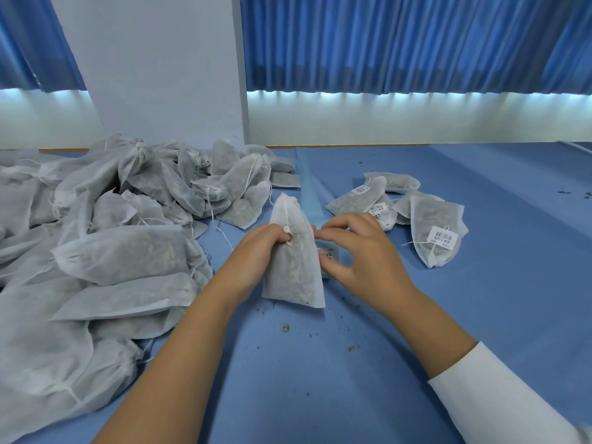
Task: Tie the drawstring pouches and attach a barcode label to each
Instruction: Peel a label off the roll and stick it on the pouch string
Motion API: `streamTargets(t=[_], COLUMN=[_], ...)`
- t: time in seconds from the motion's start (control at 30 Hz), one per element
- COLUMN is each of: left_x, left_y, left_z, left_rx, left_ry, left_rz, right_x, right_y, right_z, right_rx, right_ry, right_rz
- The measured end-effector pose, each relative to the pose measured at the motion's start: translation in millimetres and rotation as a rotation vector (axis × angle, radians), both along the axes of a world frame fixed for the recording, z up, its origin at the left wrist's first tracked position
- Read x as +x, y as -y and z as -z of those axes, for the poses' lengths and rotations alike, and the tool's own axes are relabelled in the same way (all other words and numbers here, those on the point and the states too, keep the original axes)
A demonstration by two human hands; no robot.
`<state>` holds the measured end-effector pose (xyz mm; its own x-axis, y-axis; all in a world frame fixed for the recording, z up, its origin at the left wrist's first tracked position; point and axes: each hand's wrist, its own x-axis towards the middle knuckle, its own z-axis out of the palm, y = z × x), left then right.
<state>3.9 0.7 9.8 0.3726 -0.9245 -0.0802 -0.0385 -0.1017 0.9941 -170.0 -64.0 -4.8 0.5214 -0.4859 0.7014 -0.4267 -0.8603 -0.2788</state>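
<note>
A white drawstring pouch filled with dried herbs lies in the middle of the blue table, its neck pointing away from me. My left hand grips its left side, fingers curled over the knotted string. My right hand hovers beside the pouch's right edge, fingertips and thumb pinching at a barcode label on the end of a pale blue backing strip that runs away from me. Whether the label is lifted free I cannot tell.
A big heap of unlabelled pouches fills the left of the table. Several labelled pouches lie at the right. Herb crumbs dot the blue table. A white pillar and blue curtains stand behind.
</note>
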Motion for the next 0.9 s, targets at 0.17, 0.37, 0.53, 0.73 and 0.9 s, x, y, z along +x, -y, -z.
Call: streamTargets(t=[0.17,0.37,0.53,0.73,0.9], left_x=[-3.1,-2.0,-2.0,-3.0,-1.0], left_y=[-5.6,-6.8,-7.0,-8.3,-5.5], left_z=[-6.5,-7.7,-8.0,-9.7,-5.8], left_rx=[0.006,0.011,0.025,0.05,0.065], left_ry=[0.0,-0.007,0.013,0.05,0.074], left_rz=[0.076,0.092,0.075,0.062,0.055], right_x=[3.0,2.4,-0.3,0.9,1.1], right_y=[-0.1,-1.6,-0.6,1.0,-0.4], right_z=[1.9,-0.4,-1.5,-0.5,-1.0], right_rx=[-0.051,0.026,0.073,0.076,0.048], right_ry=[-0.01,-0.094,-0.182,-0.175,-0.13], right_rz=[-0.015,-0.016,-0.032,-0.013,-0.016])
